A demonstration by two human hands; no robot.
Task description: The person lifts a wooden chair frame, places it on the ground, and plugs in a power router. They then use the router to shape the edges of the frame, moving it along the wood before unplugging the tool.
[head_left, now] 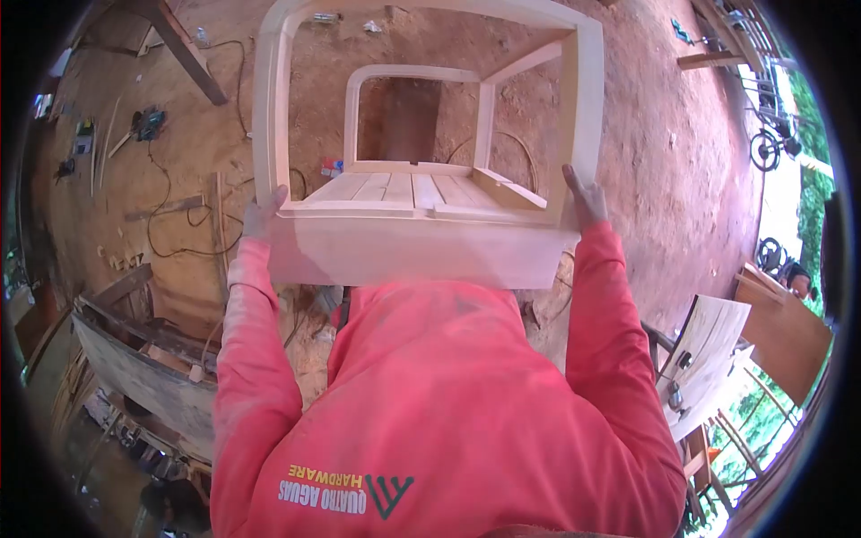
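A pale wooden frame (421, 224) with rounded upper corners, a slatted base and a wide front board is held up before my red-sleeved arms. My left hand (263, 215) grips its lower left corner, fingers wrapped round the upright. On the opposite side, my right hand (585, 199) is closed on the right upright, just above the front board. The board's lower edge is close to my red shirt (439, 377). Parts of the fingers of both hands are hidden behind the wood.
Brown dirt floor (664, 161) lies around the frame, with a dark cable (161, 202) and a power tool (148, 123) at the left. A worn wooden bench (143, 372) stands at lower left, a pale board (704, 359) at right. A person's head (798, 281) shows far right.
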